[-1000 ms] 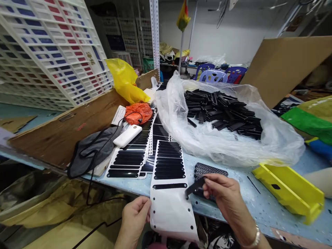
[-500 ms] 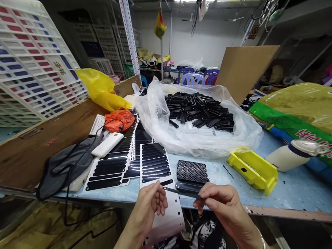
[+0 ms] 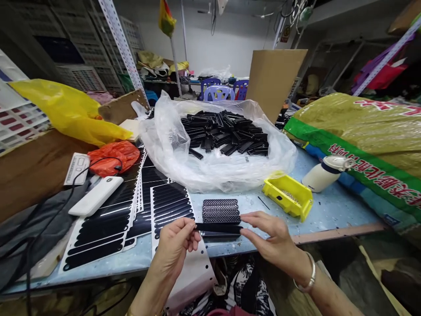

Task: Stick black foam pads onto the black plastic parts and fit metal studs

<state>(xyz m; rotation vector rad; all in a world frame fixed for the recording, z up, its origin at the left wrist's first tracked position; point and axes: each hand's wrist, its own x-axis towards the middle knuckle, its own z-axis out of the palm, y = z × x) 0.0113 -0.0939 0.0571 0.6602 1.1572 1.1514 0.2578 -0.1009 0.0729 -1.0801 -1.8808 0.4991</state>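
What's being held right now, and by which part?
One black strip is held between both hands, by its two ends: the left hand pinches one end and the right hand pinches the other.

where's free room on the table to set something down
Widest bare patch of blue table: right of the yellow plastic tray, below the white bottle. A narrower one lies between the tray and the black mesh pieces. The left side is crowded with black strip sheets.
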